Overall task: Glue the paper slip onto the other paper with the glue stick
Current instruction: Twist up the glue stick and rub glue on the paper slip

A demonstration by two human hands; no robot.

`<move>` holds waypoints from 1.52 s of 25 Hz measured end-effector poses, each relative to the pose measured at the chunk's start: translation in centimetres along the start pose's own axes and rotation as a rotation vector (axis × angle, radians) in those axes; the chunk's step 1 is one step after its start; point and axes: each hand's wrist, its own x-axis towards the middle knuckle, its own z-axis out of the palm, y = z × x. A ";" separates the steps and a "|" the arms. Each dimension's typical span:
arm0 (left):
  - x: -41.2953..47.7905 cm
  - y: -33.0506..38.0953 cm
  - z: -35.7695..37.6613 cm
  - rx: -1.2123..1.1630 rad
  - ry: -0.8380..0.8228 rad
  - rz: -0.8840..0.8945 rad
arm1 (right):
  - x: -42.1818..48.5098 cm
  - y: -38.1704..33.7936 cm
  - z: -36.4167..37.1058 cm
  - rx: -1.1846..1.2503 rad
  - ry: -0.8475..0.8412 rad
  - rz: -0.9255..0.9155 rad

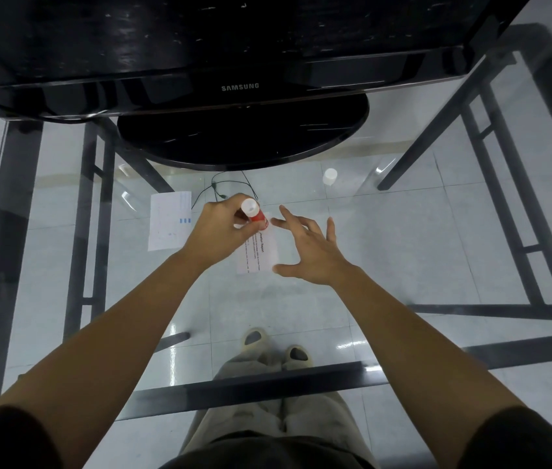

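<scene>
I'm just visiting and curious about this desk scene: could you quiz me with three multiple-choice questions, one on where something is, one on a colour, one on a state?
1. Where is the small white plastic cap?
A. On the glass table, right of the hands
B. On the glue stick
C. On the floor

2. What colour is the body of the glue stick?
A. Blue
B. Red
C. Green

3. How is the right hand?
A. Clenched on a pen
B. Holding the cap
C. Open, fingers spread

Answers: 1 A, the cap stands alone on the glass table. 2 B, red shows in the left hand. 3 C, its spread fingers hover beside the printed white paper slip.
</scene>
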 end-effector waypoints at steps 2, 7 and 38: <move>-0.5 -0.1 0.0 0.005 0.016 -0.011 | 0.0 0.0 0.0 -0.006 0.002 0.001; -1.9 -0.4 -0.2 -0.006 -0.122 0.044 | 0.0 0.1 0.0 -0.016 0.009 -0.012; -5.6 -2.0 -2.5 -0.094 0.125 -0.106 | -0.1 -0.1 -0.2 -0.034 -0.017 -0.004</move>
